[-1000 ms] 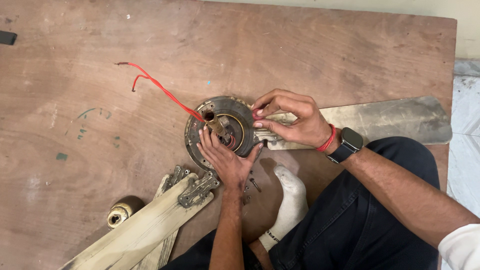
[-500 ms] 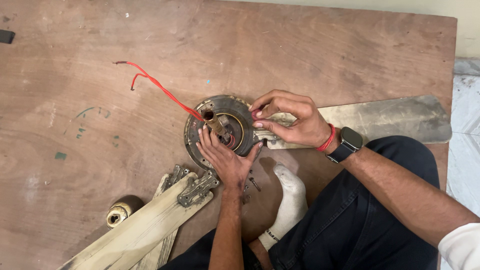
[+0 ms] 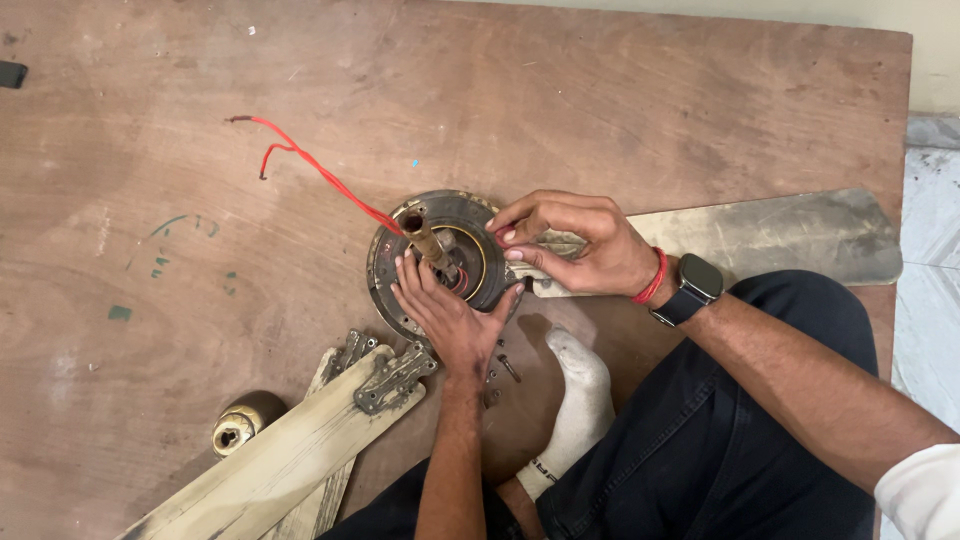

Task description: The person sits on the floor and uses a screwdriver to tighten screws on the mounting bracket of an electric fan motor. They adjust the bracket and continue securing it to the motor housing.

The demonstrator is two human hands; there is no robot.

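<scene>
A scratched plywood board [image 3: 620,100] is lying under a dirty round fan motor [image 3: 440,258]. The left hand [image 3: 450,315] is pressing it flat, fingers spread; the right hand [image 3: 575,245] is pinching its rim. Loose screws [image 3: 505,365] nearby could roll away if knocked.

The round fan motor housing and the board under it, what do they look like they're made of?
The fan motor housing looks like cast metal, dull, dark and grimy, with a brassy shaft. The board looks like plywood: flat brown surface with faint grain, scuffed and stained.
</scene>
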